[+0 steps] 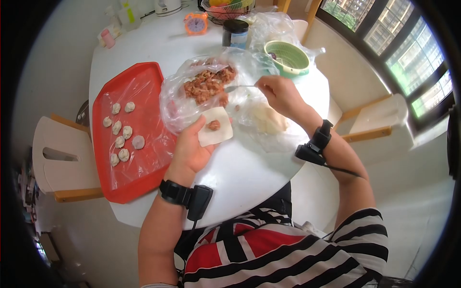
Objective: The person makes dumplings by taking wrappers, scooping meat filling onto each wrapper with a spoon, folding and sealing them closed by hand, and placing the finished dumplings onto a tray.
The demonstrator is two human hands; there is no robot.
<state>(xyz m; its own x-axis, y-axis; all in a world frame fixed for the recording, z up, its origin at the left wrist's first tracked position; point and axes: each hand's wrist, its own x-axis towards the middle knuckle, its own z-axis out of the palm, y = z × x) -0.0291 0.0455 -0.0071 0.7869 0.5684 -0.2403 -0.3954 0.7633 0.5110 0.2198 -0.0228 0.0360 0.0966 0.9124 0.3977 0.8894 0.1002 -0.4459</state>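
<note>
A square wonton wrapper [220, 136] rests across the fingers of my left hand [188, 150], its thumb pressing one edge. On the wrapper sits a small lump of meat filling [213, 125]. My right hand [278, 94] pinches the handle of a metal spoon [244, 86]. The spoon's tip touches the right side of the minced meat [204, 86], which lies in an open clear plastic bag [173, 113]. Below my right hand, a stack of pale wrappers [270, 120] lies on plastic. Several folded wontons [127, 132] sit on the red tray [103, 175] at left.
Behind the meat stand a dark-lidded jar [235, 33], an orange clock [196, 24] and a green colander [288, 56]. A fruit basket [228, 12] is at the far edge of the white table [230, 177]. Chairs [62, 153] flank it.
</note>
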